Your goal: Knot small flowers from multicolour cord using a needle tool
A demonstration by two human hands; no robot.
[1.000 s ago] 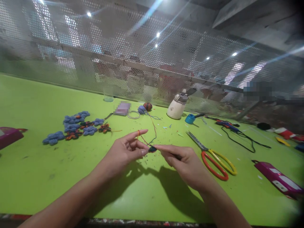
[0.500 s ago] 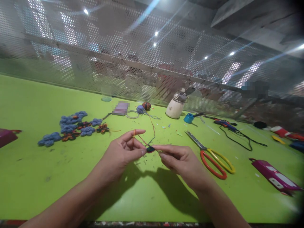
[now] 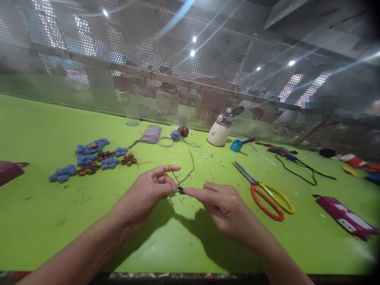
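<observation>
Above the green table [image 3: 44, 221], my left hand [image 3: 147, 194] pinches a small dark crochet piece [image 3: 180, 190] between thumb and fingers, with orange yarn [image 3: 170, 171] looped over its raised forefinger. My right hand [image 3: 221, 204] is closed in a pinch and meets that same piece from the right; what it grips is hidden, perhaps a hook. A thin red and dark yarn strand [image 3: 191, 158] runs from the piece back to small yarn balls [image 3: 179, 133].
Blue and orange crochet flowers [image 3: 89, 158] lie at left. Red and yellow scissors [image 3: 264, 192] lie right of my hands. A white bottle [image 3: 219, 130], blue cup [image 3: 236, 145], black cable [image 3: 299, 168] and magenta cases [image 3: 344, 217] sit around. A perforated metal screen [image 3: 178, 79] stands behind.
Both hands have sunk slightly and drawn closer together; the left forefinger has lowered and the dark piece sits tighter between the fingertips.
</observation>
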